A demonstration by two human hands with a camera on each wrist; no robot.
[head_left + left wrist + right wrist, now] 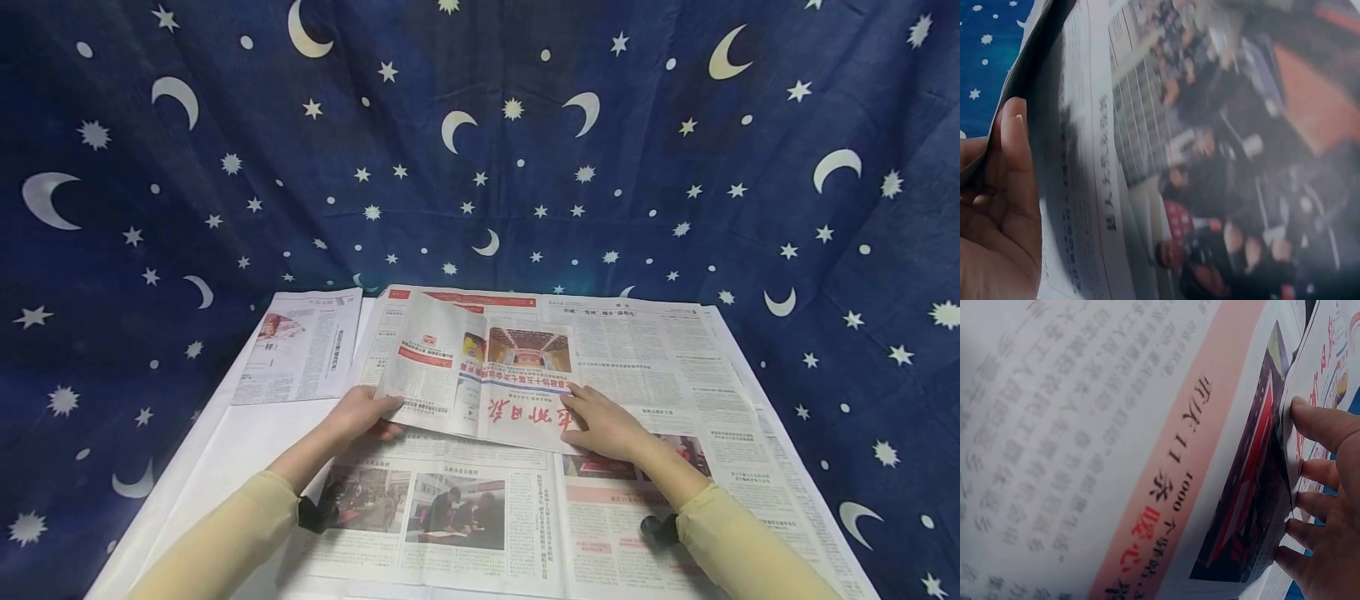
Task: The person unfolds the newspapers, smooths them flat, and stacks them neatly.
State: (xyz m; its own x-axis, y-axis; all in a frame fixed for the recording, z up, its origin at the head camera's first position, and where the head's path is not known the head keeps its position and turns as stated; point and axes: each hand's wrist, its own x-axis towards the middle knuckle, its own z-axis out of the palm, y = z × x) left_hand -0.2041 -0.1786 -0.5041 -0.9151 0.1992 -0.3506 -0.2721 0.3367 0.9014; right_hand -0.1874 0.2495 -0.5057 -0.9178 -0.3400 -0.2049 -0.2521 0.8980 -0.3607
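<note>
A folded newspaper (pixel 435 375) with a red masthead and a hall photo lies in the middle of the head view, its left part raised a little. My left hand (pixel 367 414) pinches its left edge, with fingers on both sides of the paper; the left wrist view shows this hand (pixel 1004 231) at the edge. On the right part of the folded newspaper, my right hand (pixel 603 425) rests with its fingers spread. In the right wrist view, the fingertips (pixel 1300 500) touch the paper's surface. Underneath lies a larger opened newspaper (pixel 480 571) with several photos.
Another folded newspaper (pixel 300 350) lies at the back left of the white table (pixel 202 475). A dark blue curtain (pixel 480 183) with moons and stars hangs behind the table and down both sides. Small black devices (pixel 660 531) sit at both wrists.
</note>
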